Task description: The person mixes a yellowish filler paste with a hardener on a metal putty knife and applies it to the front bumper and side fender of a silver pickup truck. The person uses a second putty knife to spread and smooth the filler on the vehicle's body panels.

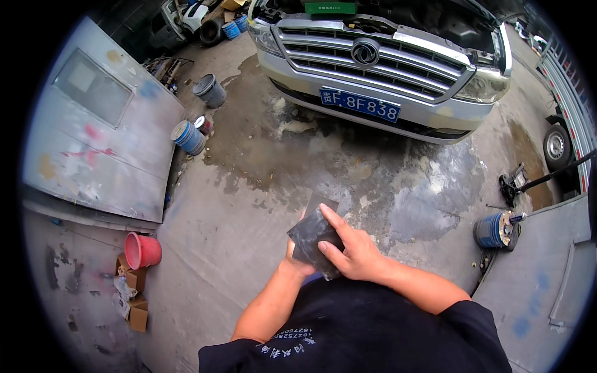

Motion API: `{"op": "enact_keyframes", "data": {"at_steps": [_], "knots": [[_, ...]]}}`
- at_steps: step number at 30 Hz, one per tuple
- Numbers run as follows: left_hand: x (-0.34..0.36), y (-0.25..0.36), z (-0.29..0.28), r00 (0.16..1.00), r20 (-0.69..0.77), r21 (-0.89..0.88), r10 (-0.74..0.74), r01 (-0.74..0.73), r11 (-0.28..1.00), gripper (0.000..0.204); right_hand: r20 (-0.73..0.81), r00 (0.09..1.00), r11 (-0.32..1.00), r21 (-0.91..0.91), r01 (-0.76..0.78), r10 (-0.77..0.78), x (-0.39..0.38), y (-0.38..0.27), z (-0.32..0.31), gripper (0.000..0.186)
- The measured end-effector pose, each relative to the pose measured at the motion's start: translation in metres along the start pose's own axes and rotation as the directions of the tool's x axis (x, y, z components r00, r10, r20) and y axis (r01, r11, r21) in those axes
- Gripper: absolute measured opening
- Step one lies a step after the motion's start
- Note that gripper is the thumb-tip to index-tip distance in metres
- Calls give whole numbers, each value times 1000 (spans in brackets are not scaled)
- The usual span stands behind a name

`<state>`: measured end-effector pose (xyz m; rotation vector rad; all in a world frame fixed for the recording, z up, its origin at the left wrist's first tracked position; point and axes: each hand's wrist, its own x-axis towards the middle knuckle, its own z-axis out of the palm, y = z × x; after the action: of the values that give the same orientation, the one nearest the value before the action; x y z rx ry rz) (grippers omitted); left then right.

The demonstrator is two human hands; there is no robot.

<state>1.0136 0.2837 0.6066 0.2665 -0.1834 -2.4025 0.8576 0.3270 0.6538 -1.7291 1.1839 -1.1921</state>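
A dark grey, whitish-smeared sheet that looks like sandpaper (306,235) is between my hands, in front of my chest. Its surface faces up, and a lighter grey corner (323,202) sticks out beyond its far edge. My left hand (297,260) supports it from beneath, with most of the fingers hidden behind it. From the right, my right hand (359,250) grips the sheet's edge, its thumb and forefinger lying on the top face. Whether the corner belongs to the same sheet or a second one, I cannot tell.
Ahead stands a silver van (367,68) with its bonnet up. Left are a grey panel door (106,130), a blue bucket (188,138), a grey bucket (210,91) and a red bucket (143,250) over cardboard boxes (138,313). Right are a blue drum (491,230) and a floor jack (513,184).
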Motion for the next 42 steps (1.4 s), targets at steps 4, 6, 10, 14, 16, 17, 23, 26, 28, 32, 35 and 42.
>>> {"op": "enact_keyframes", "data": {"at_steps": [4, 6, 10, 14, 16, 17, 23, 26, 28, 32, 35, 42], "knots": [[5, -1, 7, 989, -148, -32, -4, -1, 999, 55, -68, 969, 971, 53, -233, 236, 22, 10, -17, 68], [6, 0, 12, 993, -121, -53, 12, -18, 998, 55, -48, 995, 996, 19, -90, 91, 14, 8, -12, 69], [7, 8, 11, 1000, -5, -34, -17, 17, 999, 57, -2, 1000, 999, -41, -1, 1, -2, -2, -2, 68], [7, 5, 15, 998, -64, -65, 9, -13, 998, 54, -43, 999, 1000, 10, -24, 24, 4, 3, -8, 67], [8, 8, 9, 1000, 9, -36, -13, 14, 999, 53, 0, 993, 989, -81, 122, -122, -12, -4, 4, 67], [5, 7, 15, 999, -32, -18, -28, 27, 999, 52, 25, 997, 996, -64, 68, -67, -16, -4, 3, 68], [4, 4, 17, 997, -82, -53, -9, 5, 999, 54, -47, 994, 990, -101, 96, -101, -18, -4, 2, 66], [5, 1, 27, 995, -99, -51, 6, -12, 999, 54, -78, 997, 998, -63, 0, -5, -8, -2, -10, 64], [4, -3, 38, 978, -209, -44, -15, 6, 999, 53, -100, 986, 991, 39, -131, 134, 0, 1, -16, 63], [3, 4, 14, 997, -21, -60, -80, 79, 995, 54, 41, 993, 991, -61, 116, -114, -24, -11, 5, 67], [7, -3, 40, 967, -252, -61, -34, 19, 998, 59, -83, 987, 989, 46, -137, 141, -9, -4, -23, 66], [-1, 1, 12, 991, 134, 31, 24, -28, 999, 64, -109, 954, 868, 452, -203, 280, -12, 14, -50, 69]]}}
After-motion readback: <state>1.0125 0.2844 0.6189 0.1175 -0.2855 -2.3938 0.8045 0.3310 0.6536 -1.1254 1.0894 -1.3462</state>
